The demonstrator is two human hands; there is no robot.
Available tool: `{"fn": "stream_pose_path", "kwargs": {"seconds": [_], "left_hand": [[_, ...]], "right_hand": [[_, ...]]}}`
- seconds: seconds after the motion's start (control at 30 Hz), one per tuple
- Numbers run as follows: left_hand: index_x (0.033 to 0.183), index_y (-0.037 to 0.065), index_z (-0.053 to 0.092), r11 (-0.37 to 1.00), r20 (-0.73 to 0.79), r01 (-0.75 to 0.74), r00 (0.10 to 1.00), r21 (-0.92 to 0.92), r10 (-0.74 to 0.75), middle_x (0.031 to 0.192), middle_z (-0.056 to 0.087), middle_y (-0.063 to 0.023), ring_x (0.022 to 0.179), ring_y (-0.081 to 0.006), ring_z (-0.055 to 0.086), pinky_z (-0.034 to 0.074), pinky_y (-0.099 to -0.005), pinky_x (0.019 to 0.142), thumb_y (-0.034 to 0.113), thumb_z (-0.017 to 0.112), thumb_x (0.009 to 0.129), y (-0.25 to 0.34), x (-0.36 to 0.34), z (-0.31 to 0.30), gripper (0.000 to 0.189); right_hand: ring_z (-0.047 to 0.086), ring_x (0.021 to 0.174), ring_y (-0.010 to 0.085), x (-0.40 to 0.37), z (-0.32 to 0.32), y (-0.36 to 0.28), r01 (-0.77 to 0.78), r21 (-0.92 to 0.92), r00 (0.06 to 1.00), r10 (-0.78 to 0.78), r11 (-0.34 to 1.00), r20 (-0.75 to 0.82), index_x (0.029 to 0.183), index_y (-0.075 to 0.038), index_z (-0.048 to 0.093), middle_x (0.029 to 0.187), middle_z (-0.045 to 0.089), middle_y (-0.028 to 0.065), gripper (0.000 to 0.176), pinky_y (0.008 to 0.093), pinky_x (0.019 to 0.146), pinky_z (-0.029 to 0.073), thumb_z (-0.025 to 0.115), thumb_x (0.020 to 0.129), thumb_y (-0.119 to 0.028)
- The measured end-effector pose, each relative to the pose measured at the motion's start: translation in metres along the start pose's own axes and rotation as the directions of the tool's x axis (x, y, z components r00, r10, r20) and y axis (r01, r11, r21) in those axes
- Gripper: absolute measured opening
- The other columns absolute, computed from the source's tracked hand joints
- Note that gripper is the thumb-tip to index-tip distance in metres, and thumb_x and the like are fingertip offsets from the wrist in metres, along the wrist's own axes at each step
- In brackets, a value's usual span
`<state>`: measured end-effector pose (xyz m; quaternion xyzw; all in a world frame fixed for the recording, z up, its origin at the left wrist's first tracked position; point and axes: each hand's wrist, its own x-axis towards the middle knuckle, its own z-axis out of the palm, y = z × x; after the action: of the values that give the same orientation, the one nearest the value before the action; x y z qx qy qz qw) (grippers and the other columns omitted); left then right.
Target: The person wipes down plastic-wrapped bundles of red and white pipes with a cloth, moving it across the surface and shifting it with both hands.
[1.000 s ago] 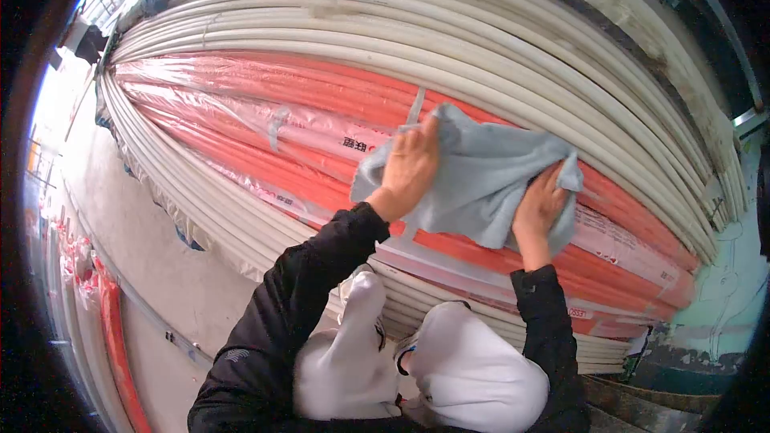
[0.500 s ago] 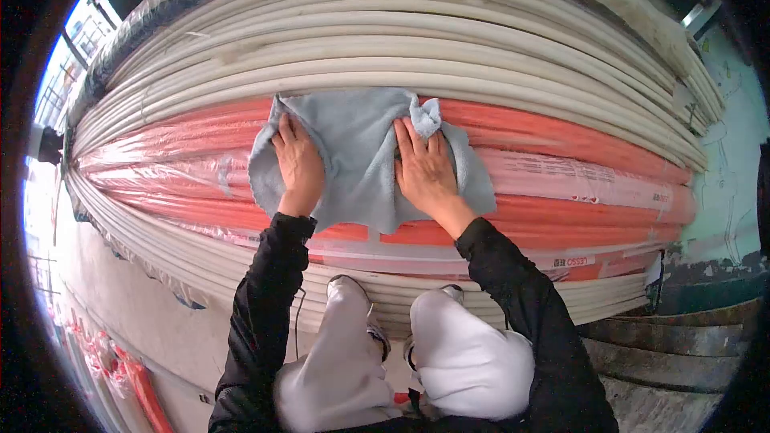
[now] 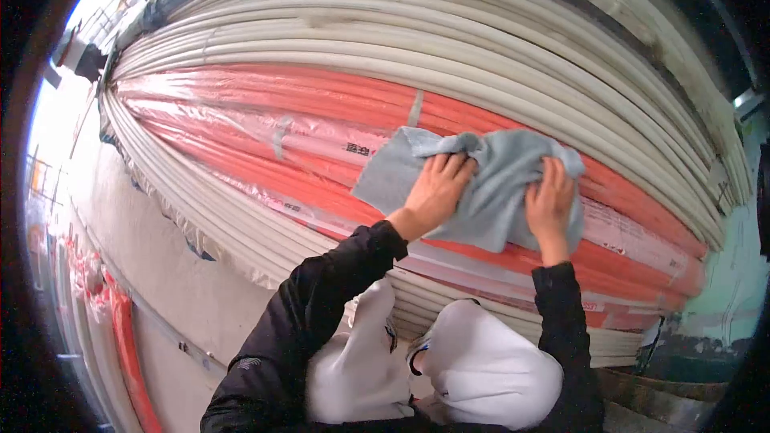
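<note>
A grey-blue cloth (image 3: 501,184) lies rumpled over red plastic-wrapped bundles of pipes (image 3: 313,164), its top edge folded and bunched. My left hand (image 3: 435,192) presses on its left half, fingers bent and closed on a gathered fold. On the right part of the cloth is my right hand (image 3: 551,204), its fingers curled into the fabric near the right edge. Both fingertips are partly sunk in the folds. Clear film and printed labels show on the red bundles around the cloth.
Long white pipes (image 3: 385,36) are stacked beyond the red bundles, and more white pipes (image 3: 233,202) lie on the near side. My bent knees (image 3: 497,361) are close below. Another red-wrapped bundle (image 3: 128,353) lies at lower left. A green wall (image 3: 742,216) stands at the right.
Both hands and the cloth have moved right along the red bundles. The cloth is more bunched, and the fingers are more curled. The view has tilted.
</note>
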<state>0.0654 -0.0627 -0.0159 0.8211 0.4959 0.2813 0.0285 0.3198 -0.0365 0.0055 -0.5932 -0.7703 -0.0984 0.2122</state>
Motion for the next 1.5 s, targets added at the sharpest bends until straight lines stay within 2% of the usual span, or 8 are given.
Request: {"fn": "stream_pose_path", "kwargs": {"seconds": [0.2, 0.37, 0.47, 0.63, 0.87, 0.97, 1.13, 1.5], "left_hand": [[0.140, 0.015, 0.052, 0.970, 0.014, -0.238, 0.971, -0.055, 0.239, 0.139, 0.048, -0.0140, 0.127, -0.0356, 0.046, 0.040, -0.0477, 0.108, 0.012, 0.057, 0.088, 0.013, -0.007, 0.017, 0.053], [0.141, 0.016, 0.052, 0.969, 0.029, -0.196, 0.979, -0.148, 0.203, 0.138, 0.048, -0.0117, 0.126, -0.0341, 0.047, 0.041, -0.0478, 0.108, 0.013, 0.058, 0.087, 0.019, -0.014, 0.029, 0.054], [0.140, 0.014, 0.054, 0.965, 0.040, -0.206, 0.976, -0.160, 0.214, 0.136, 0.049, -0.0107, 0.126, -0.0331, 0.047, 0.042, -0.0465, 0.108, 0.012, 0.058, 0.087, 0.018, -0.015, 0.026, 0.053], [0.137, 0.012, 0.057, 0.957, -0.020, -0.221, 0.975, -0.190, 0.221, 0.135, 0.050, -0.0104, 0.125, -0.0317, 0.047, 0.041, -0.0454, 0.109, 0.011, 0.058, 0.087, 0.011, -0.024, 0.029, 0.050], [0.147, 0.011, 0.045, 0.953, 0.034, -0.302, 0.953, -0.014, 0.302, 0.143, 0.046, -0.0141, 0.137, -0.0339, 0.042, 0.036, -0.0466, 0.115, 0.014, 0.058, 0.086, 0.008, -0.031, 0.023, 0.063], [0.153, 0.013, 0.038, 0.959, 0.087, -0.281, 0.957, 0.047, 0.276, 0.148, 0.043, -0.0159, 0.141, -0.0381, 0.038, 0.032, -0.0484, 0.118, 0.017, 0.060, 0.087, 0.012, -0.029, 0.024, 0.069], [0.153, 0.011, 0.037, 0.981, 0.135, -0.186, 0.975, 0.063, 0.177, 0.151, 0.040, -0.0187, 0.141, -0.0427, 0.035, 0.030, -0.0519, 0.117, 0.023, 0.067, 0.085, 0.024, -0.009, 0.021, 0.075], [0.146, 0.003, 0.041, 0.974, 0.291, -0.180, 0.947, 0.139, 0.134, 0.134, 0.050, -0.0166, 0.120, -0.0366, 0.048, 0.039, -0.0501, 0.103, 0.020, 0.073, 0.077, 0.032, 0.028, 0.004, 0.078]], "right_hand": [[0.045, 0.129, 0.0387, -0.056, -0.011, 0.089, -0.233, -0.124, 0.969, 0.219, 0.965, -0.113, 0.136, -0.002, 0.048, 0.142, 0.047, 0.0184, 0.045, 0.0491, 0.109, 0.034, 0.056, 0.093, -0.009], [0.042, 0.130, 0.0415, -0.082, 0.004, 0.087, -0.383, -0.085, 0.915, 0.365, 0.920, -0.173, 0.135, 0.000, 0.048, 0.143, 0.046, 0.0193, 0.037, 0.0517, 0.109, 0.032, 0.048, 0.100, -0.011], [0.044, 0.128, 0.0396, -0.098, 0.019, 0.067, -0.326, -0.087, 0.925, 0.298, 0.942, -0.235, 0.135, -0.004, 0.049, 0.143, 0.046, 0.0184, 0.038, 0.0503, 0.108, 0.032, 0.049, 0.098, -0.013], [0.036, 0.138, 0.0429, -0.114, 0.014, 0.021, -0.296, 0.030, 0.951, 0.297, 0.955, -0.081, 0.145, 0.001, 0.041, 0.154, 0.035, 0.0246, 0.056, 0.0527, 0.109, 0.029, 0.054, 0.091, -0.007], [0.036, 0.138, 0.0452, -0.107, 0.024, 0.016, -0.184, 0.076, 0.980, 0.188, 0.980, -0.062, 0.151, 0.001, 0.035, 0.160, 0.029, 0.0233, 0.062, 0.0558, 0.115, 0.024, 0.055, 0.095, -0.015], [0.036, 0.139, 0.0452, -0.086, 0.008, 0.008, -0.084, -0.119, 0.996, 0.085, 0.989, 0.002, 0.151, 0.001, 0.038, 0.162, 0.028, 0.0218, 0.061, 0.0564, 0.115, 0.025, 0.055, 0.096, -0.019], [0.048, 0.125, 0.0431, -0.043, 0.004, 0.000, 0.000, 0.007, 1.000, 0.000, 1.000, 0.024, 0.136, 0.008, 0.051, 0.136, 0.054, 0.0239, 0.053, 0.0532, 0.110, 0.034, 0.059, 0.088, -0.016], [0.052, 0.112, 0.0354, -0.034, -0.012, -0.017, -0.026, -0.030, 0.997, 0.028, 0.999, 0.069, 0.107, 0.000, 0.063, 0.112, 0.057, 0.0154, 0.024, 0.0495, 0.105, 0.039, 0.055, 0.086, -0.008]]}}
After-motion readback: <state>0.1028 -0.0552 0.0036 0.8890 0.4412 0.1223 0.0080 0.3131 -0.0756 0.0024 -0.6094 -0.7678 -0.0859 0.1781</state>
